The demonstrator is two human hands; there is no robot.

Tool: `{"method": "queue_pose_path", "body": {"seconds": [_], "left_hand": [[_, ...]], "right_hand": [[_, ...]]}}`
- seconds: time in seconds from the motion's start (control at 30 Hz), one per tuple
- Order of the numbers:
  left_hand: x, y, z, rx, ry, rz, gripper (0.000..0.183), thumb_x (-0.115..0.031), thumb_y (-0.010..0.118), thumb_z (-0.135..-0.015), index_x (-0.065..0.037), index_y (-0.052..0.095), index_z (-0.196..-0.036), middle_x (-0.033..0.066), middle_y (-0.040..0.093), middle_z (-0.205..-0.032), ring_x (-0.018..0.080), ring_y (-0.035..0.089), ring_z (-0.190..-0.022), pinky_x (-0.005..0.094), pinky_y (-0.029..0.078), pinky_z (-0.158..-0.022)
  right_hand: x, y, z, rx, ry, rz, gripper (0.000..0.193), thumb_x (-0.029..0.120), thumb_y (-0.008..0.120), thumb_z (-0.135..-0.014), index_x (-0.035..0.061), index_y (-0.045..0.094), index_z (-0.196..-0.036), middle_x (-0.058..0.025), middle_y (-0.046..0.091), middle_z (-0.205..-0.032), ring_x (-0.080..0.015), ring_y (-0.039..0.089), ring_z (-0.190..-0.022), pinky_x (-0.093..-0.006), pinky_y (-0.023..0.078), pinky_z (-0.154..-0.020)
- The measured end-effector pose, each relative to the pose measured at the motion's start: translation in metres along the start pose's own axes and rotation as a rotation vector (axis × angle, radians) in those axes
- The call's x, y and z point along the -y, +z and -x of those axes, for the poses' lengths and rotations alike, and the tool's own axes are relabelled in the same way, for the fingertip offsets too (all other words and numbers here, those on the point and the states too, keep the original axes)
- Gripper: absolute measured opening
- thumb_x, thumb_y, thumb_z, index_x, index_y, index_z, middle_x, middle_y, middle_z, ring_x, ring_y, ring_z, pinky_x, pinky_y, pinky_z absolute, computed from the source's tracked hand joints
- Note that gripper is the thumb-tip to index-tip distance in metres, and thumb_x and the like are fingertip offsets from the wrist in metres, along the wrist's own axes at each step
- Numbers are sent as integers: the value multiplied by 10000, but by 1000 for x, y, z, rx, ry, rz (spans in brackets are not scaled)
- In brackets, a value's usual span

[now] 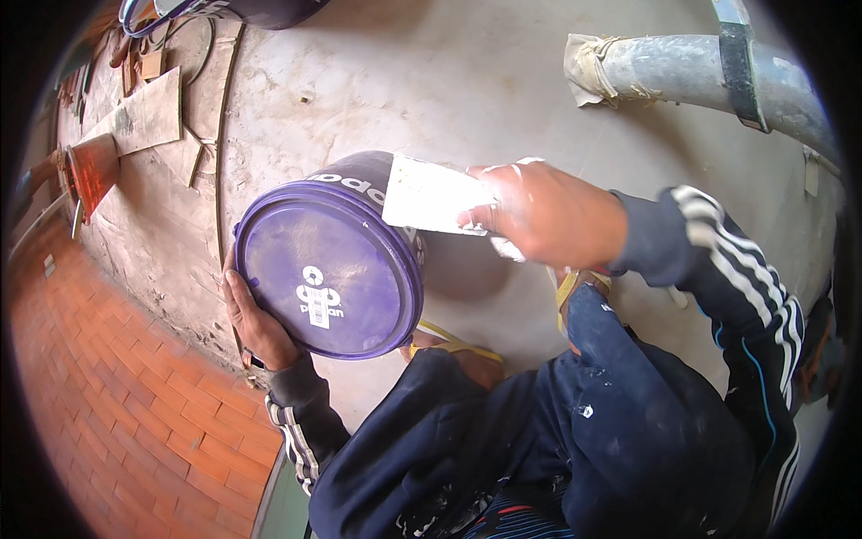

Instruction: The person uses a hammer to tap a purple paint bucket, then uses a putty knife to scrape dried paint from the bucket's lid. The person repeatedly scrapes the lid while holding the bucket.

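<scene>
A purple bucket (352, 175) with white lettering leans on its side in front of me, its round purple lid (328, 260) facing up toward me. My left hand (258, 319) grips the bucket's left edge, the fingers along its rim and the thumb side partly hidden. In my right hand (548, 211), closed round its handle end, is a broad flat scraper (433, 195) coated in white paste. Its blade overlaps the bucket's upper right side in view; whether it touches cannot be told. White smears mark the right fingers.
A second purple bucket (260, 11) stands at the top edge. At upper right lies a grey pipe (673, 67) with cloth tied over its end. A red-orange bucket (93, 172) and boards (148, 112) are at the left, beyond terracotta tiles (148, 418). My feet are just behind the bucket.
</scene>
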State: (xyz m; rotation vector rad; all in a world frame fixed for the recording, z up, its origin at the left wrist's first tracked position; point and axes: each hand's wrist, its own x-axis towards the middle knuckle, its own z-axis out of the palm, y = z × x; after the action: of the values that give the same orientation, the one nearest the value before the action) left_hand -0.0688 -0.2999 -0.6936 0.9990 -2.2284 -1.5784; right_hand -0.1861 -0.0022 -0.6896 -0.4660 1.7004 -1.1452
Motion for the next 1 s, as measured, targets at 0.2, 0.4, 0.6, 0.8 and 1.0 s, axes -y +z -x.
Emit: {"method": "queue_pose_path", "body": {"seconds": [0.2,0.4,0.6,0.8,1.0], "left_hand": [[-2,9,-3,39,-16,37,417,-285,351,-1002,13,512,-1245,121,569,-1165,166,548,-1036,293,422,-930],[-1,4,-2,12,4,-47,420,-286,347,-1002,16,513,-1242,121,566,-1169,167,543,-1039,300,416,-935],[0,9,-1,20,-7,-47,443,-307,328,-1003,18,499,-1251,121,558,-1173,162,532,-1042,298,412,-935],[-2,9,0,-3,15,-130,460,-324,314,-1003,12,481,-1269,122,539,-1193,169,516,-1057,301,401,-943],[-1,5,1,21,-26,-136,488,-351,293,-1001,-5,454,-1304,114,496,-1245,199,460,-1142,331,335,-1005]], "right_hand": [[3,-16,8,-194,-388,674,206,140,485,-877,1,595,-982,-163,607,-655,-311,612,-627,-394,487,-596],[-17,-33,-30,320,85,-222,203,179,497,-931,-5,579,-956,-36,559,-631,-109,486,-492,-249,410,-487],[-54,-16,-43,406,-30,-563,234,261,467,-946,45,553,-972,3,499,-558,-41,410,-396,-208,324,-347],[-64,-3,-53,484,57,-753,242,272,463,-955,66,546,-1053,10,502,-567,-32,405,-403,-197,324,-345],[-49,-3,-46,-129,-916,195,207,162,523,-891,10,626,-987,-182,586,-979,-330,586,-758,-382,479,-657]]}}
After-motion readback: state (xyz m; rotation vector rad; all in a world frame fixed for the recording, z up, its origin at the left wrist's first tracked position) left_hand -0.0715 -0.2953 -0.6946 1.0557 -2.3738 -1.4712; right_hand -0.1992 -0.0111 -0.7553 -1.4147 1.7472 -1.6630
